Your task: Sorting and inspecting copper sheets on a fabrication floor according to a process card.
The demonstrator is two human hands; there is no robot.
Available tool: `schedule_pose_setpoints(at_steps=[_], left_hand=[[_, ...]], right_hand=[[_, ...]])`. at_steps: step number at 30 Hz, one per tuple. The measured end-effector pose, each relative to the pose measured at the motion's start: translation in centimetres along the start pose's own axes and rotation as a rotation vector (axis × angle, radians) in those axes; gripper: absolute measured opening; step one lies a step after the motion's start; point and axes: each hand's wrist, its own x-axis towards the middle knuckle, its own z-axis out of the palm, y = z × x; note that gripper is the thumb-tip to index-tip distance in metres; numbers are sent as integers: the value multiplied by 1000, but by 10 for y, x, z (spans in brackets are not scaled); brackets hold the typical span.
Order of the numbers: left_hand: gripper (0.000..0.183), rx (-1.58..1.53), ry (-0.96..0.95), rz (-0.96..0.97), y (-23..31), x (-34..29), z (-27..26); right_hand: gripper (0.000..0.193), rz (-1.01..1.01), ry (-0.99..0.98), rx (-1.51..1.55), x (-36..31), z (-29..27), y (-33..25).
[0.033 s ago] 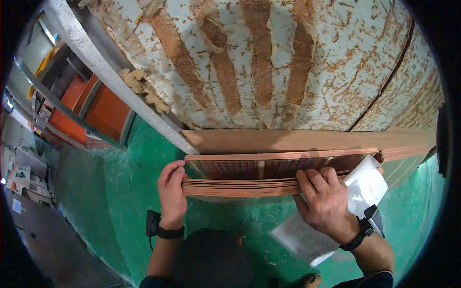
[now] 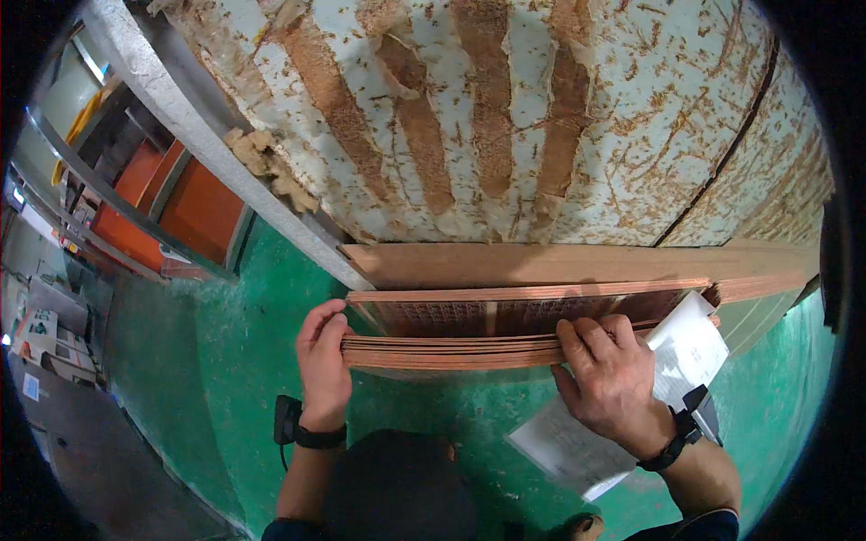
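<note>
Several thin copper-coloured panels [image 2: 451, 353] stand on edge, bunched into a stack in front of me. My left hand [image 2: 325, 365] is at the stack's left end, thumb against its corner and fingers curled behind. Over the top edges towards the right, my right hand [image 2: 606, 374] grips the stack, thumb on the near side and fingers behind. Across a gap, more panels [image 2: 532, 293] lean at the back; the foremost shows a dark patterned face [image 2: 424, 317]. White paper [image 2: 690, 347] sticks out beside my right hand and passes behind it.
A worn pale board with brown torn strips [image 2: 487, 117] rises behind the panels, above a brown board [image 2: 505, 264]. At the left stands a grey metal post [image 2: 216, 153], with orange panels [image 2: 194, 212] on a rack beyond. The floor [image 2: 180, 361] is green.
</note>
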Motion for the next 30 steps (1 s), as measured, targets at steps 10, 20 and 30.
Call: schedule_pose_setpoints(at_steps=[10,20,30], left_hand=[[13,-8,-10,-5,0,-1,-5],[5,-9,-39,27,-6,1,-9],[14,66,-157,-78,-1,1,-21]], right_hand=[[54,-2,-13,6,1,-1,0],[50,-22,24,-20,-2,2,1],[52,-5,20,-18,-4,1,0]])
